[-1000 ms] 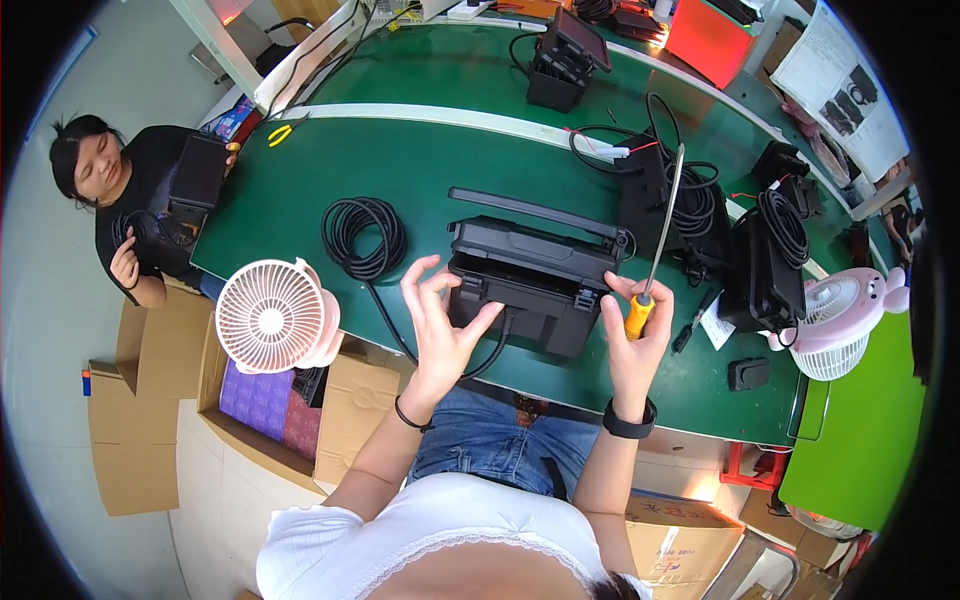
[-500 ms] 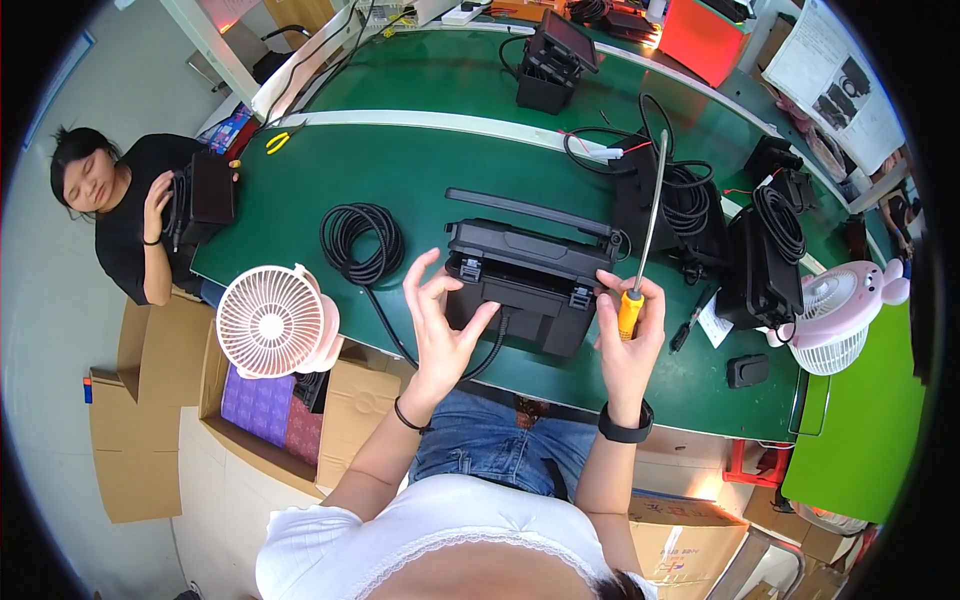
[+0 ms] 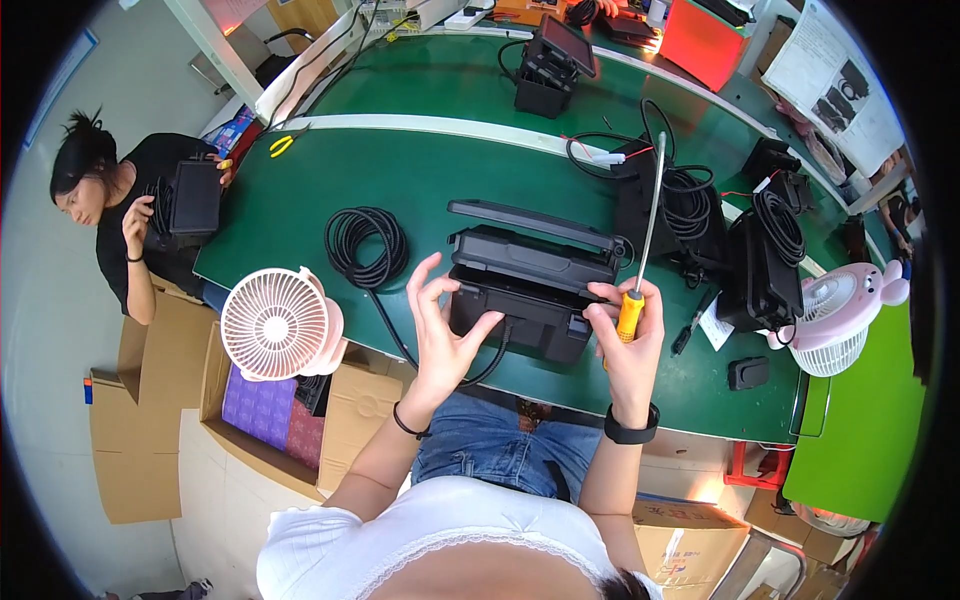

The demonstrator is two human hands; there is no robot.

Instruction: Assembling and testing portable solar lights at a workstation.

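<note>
A black plastic case (image 3: 530, 325) stands on the green workbench in front of me, its lid (image 3: 535, 258) lifted a little from the base along the front edge. My left hand (image 3: 440, 325) is at the case's left front corner, fingers spread, with thumb and index fingertips against it. At the right front corner is my right hand (image 3: 632, 325), its fingertips touching the case. It also grips a screwdriver (image 3: 628, 315) by the yellow handle, the long shaft pointing up and away. A black cable (image 3: 492, 365) runs from the case's front to a coil (image 3: 365, 245) on the left.
A pink fan (image 3: 275, 325) stands at the left edge, another pink fan (image 3: 835, 310) at the right. More black cases with cables (image 3: 760, 255) sit to the right. Yellow-handled pliers (image 3: 282, 146) lie far left. A co-worker (image 3: 125, 220) holds a black box (image 3: 190, 200).
The case's lid has tilted up and back, and its two front latches no longer show fastened. My hands have barely shifted. The co-worker has turned and moved the black box slightly left.
</note>
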